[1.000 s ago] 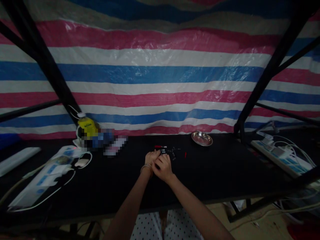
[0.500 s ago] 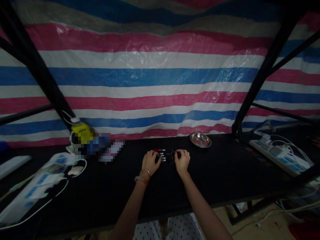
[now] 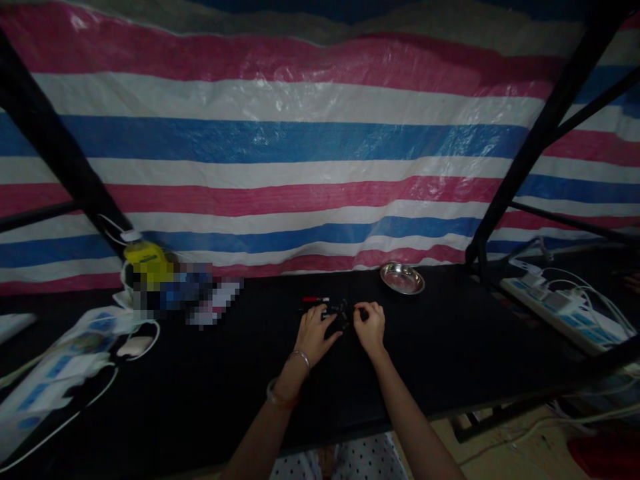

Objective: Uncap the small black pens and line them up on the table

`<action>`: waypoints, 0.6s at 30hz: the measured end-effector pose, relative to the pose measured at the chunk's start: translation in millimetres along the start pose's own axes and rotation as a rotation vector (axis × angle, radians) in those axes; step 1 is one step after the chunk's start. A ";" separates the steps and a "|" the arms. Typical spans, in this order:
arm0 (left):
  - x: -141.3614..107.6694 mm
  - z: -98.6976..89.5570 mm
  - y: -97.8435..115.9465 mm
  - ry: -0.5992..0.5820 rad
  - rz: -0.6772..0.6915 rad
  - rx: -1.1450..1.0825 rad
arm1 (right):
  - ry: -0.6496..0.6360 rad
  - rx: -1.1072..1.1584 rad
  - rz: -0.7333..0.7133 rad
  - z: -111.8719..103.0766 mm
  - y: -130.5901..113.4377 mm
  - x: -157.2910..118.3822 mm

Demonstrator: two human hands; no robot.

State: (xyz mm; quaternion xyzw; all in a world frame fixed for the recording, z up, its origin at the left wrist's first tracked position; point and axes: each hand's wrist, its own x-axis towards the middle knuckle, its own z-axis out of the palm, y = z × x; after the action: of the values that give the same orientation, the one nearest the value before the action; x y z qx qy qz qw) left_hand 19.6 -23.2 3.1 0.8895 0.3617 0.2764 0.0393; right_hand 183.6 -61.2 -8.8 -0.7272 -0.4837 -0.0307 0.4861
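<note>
My left hand (image 3: 316, 332) lies over a few slim dark pens on the black tabletop, its thumb spread away from the fingers. Just beyond its fingertips is a red pen (image 3: 315, 299) with a pale band. Small dark pieces (image 3: 344, 305) lie between the two hands; their kind is hard to make out in the dim light. To the right, my right hand (image 3: 371, 325) has its thumb and forefinger pinched together close to the tabletop. A dark bit shows at its fingertips, too small to name.
A shiny round metal dish (image 3: 402, 278) stands at the back, right of centre. A yellow bottle (image 3: 150, 260), blurred items and a white power strip (image 3: 65, 377) occupy the left. Another power strip (image 3: 570, 310) with cables is at right. A striped sheet (image 3: 300, 140) hangs behind.
My left hand has shifted right across the pens, its thumb now wider from the fingers. My right hand has moved slightly right, away from the small dark pieces. The camera view has shifted a little.
</note>
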 end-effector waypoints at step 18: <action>-0.6 -4.3 2.0 -0.150 0.010 -0.043 | -0.236 -0.062 -0.029 -7.3 -7.4 -10.0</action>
State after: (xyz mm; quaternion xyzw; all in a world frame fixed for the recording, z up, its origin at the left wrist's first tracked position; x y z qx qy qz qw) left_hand 18.3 -25.7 7.0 0.9084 0.3475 0.2166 0.0839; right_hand 176.0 -72.8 -5.0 -0.7332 -0.5470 0.0332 0.4026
